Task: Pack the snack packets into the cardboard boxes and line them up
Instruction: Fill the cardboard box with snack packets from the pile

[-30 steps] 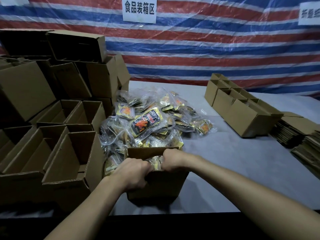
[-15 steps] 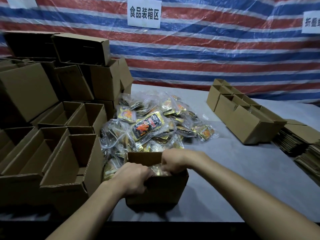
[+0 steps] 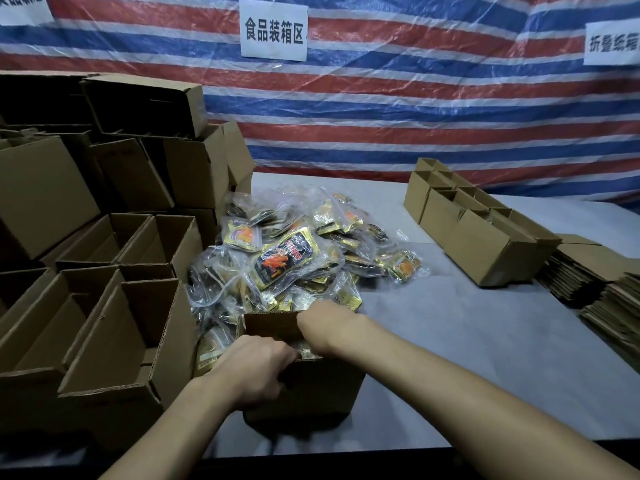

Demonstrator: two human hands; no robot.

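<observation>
Figure: packing in progress, head view. Both hands work at one open box (image 3: 311, 389) standing on the table (image 3: 450, 341) directly in front of the person. The left hand (image 3: 256, 370) sits knuckles-up over the near-left corner of the box with its fingers curled. Whether they grip packets or the box wall cannot be told. The right hand (image 3: 323, 329) reaches down into the box from the far-right side. Its fingers are hidden inside, so their state cannot be told either. Between the two hands a few loaded packets (image 3: 307, 353) show at the level of the rim, which suggests that this box is nearly full and is being pressed or settled.

Just beyond the hands, touching the far wall of the box, lies the heap of snack packets (image 3: 287, 261), still large. To the left of the left hand stand many empty boxes (image 3: 121, 323), open-topped and stacked several high. Well to the right of the right hand, and farther away, a row of boxes (image 3: 478, 233) stands in line. Their contents are not visible, but they are probably the finished ones. Beyond that row, at the far right, rest piles of flattened cardboard (image 3: 606, 292).

Judged state of the task: a handful of boxes are lined up and one is in hand. Most of the packets and most of the boxes remain.
</observation>
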